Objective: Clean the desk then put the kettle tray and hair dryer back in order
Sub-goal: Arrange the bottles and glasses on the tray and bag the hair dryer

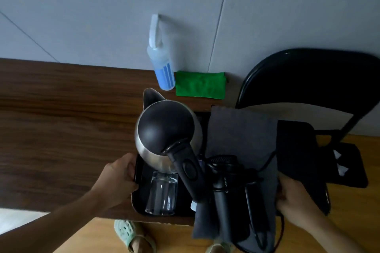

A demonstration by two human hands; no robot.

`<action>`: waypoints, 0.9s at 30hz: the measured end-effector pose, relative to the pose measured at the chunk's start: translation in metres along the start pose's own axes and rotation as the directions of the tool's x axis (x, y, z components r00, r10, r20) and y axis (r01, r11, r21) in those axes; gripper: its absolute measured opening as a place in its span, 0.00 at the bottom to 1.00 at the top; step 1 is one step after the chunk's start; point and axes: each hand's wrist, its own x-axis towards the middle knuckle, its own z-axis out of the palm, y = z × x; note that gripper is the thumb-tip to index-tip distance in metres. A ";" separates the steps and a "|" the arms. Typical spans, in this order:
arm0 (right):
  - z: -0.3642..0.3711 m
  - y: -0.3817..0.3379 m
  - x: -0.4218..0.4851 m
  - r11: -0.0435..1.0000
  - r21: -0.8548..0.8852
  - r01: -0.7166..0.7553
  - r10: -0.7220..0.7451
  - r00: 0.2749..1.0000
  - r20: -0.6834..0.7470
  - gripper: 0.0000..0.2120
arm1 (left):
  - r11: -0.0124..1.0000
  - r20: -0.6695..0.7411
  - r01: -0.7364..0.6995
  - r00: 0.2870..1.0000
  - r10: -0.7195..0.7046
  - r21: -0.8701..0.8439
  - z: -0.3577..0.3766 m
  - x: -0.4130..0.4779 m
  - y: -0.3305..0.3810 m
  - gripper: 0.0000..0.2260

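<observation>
Both hands are on the load right now: left hand (121,178) has its fingers wrapped round the left rim of the black tray (144,183), and right hand (294,197) is curled round the opposite end. A grey bag (240,133) drapes over that side, so I can't actually see the rim under those fingers. I'm guessing it's the tray plus cloth being pinched together.

Why two hands? Pretty obvious imo: the kettle (166,133) stands toward the far left part of the tray, a clear glass (162,195) sits just in front of it at the near left corner, and the hair dryer (224,187) with its cord lies on the grey bag along the right side. It's top-heavy and mixed, so a grip at each end keeps it level.

The whole lot is at the near right corner of the desk (61,119), with the bag end hanging out past the desk's right edge toward the black chair (308,78). I can't tell if the tray is resting or lifted.

The spray bottle (162,68) and green cloth (200,84) are parked side by side at the far edge against the wall. My read is the tray needs to come off so the desk can be wiped.
</observation>
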 end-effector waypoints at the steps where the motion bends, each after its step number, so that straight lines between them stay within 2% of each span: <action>1: 0.011 -0.014 0.001 0.999 -0.036 0.006 -0.004 0.998 0.055 0.19 | 1.000 -0.002 0.018 1.000 -0.018 -0.002 -0.010 0.000 -0.015 0.19; 2: 0.028 -0.028 0.006 0.998 -0.060 -0.003 0.008 0.996 0.086 0.19 | 0.999 -0.004 0.034 0.999 -0.034 0.000 -0.019 0.000 -0.029 0.19; 4: 0.053 -0.053 0.012 0.999 -0.036 -0.004 0.005 0.999 0.039 0.19 | 0.998 -0.019 0.060 0.998 -0.060 -0.004 -0.037 0.001 -0.060 0.20; 6: 0.077 -0.072 0.018 0.997 -0.068 0.021 -0.017 0.998 0.053 0.18 | 0.997 -0.045 0.076 0.996 -0.077 -0.029 -0.054 0.004 -0.089 0.20; 9: 0.113 -0.100 0.032 0.996 -0.075 0.041 -0.036 0.998 0.058 0.23 | 0.993 -0.052 0.111 0.992 -0.113 -0.048 -0.077 0.009 -0.132 0.18; 13: 0.150 -0.145 0.043 0.990 -0.108 0.089 -0.086 0.996 0.032 0.27 | 0.992 -0.032 0.117 0.992 -0.118 -0.034 -0.106 0.017 -0.186 0.20; 17: 0.179 -0.182 0.044 0.975 -0.187 0.118 -0.122 0.992 -0.012 0.31 | 0.991 -0.038 0.130 0.991 -0.132 -0.038 -0.138 0.027 -0.221 0.20; 20: 0.196 -0.204 0.051 0.977 -0.168 0.133 -0.131 0.991 0.022 0.34 | 0.989 -0.049 0.146 0.988 -0.148 -0.034 -0.161 0.038 -0.240 0.20; 27: 0.229 -0.261 0.068 0.977 -0.154 0.147 -0.142 0.989 0.039 0.30 | 0.979 -0.049 0.196 0.979 -0.198 -0.048 -0.201 0.061 -0.277 0.20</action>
